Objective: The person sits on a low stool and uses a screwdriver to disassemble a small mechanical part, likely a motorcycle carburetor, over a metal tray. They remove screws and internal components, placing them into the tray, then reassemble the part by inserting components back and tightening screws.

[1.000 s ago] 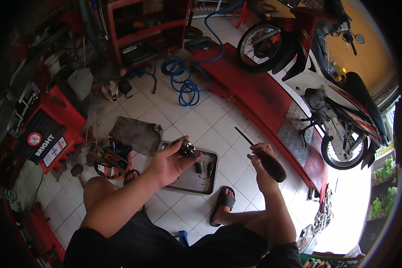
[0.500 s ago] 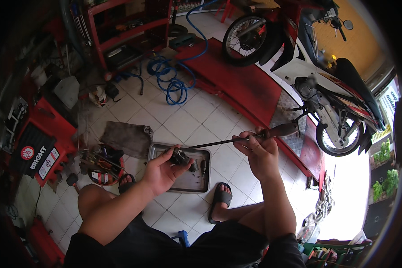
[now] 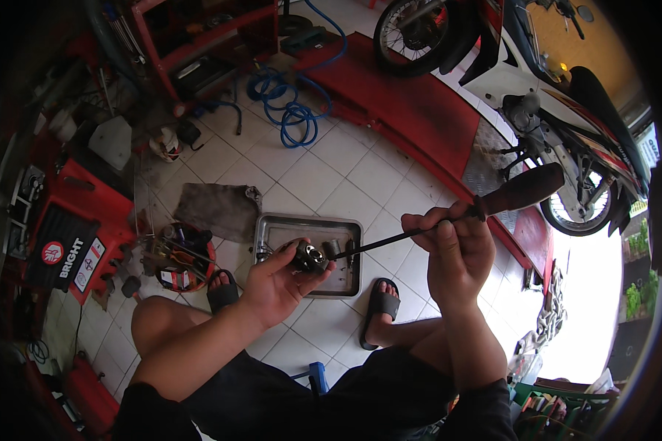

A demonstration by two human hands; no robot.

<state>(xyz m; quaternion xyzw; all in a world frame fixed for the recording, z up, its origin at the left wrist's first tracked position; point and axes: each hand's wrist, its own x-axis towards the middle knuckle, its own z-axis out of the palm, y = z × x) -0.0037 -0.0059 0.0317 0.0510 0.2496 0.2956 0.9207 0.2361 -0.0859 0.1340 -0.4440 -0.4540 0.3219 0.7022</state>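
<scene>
Person's left grip [image 3: 276, 288] was clamped on a dark, rounded metal part [image 3: 310, 256] with a bright inner face, near the centre of the frame; the part was held above a shallow metal tray [image 3: 359, 268], hiding some of it; right grip [image 3: 457, 257], right of centre, was closed round a screwdriver [image 3: 522, 189] where shaft met handle; handle pointed to the upper right, shaft ran down leftward across the tray's right edge; its tip was close beside the metal part, contact could not be told; a short cylinder [image 3: 332, 246] lay in the tray; grey cloth [image 3: 217, 211] lay on the tiled floor [image 3: 331, 158] to the tray's upper left; blue hose [image 3: 296, 121] lay coiled at upper centre; motorcycle [image 3: 493, 84] stood at upper right, beside a red platform [image 3: 404, 117].
</scene>
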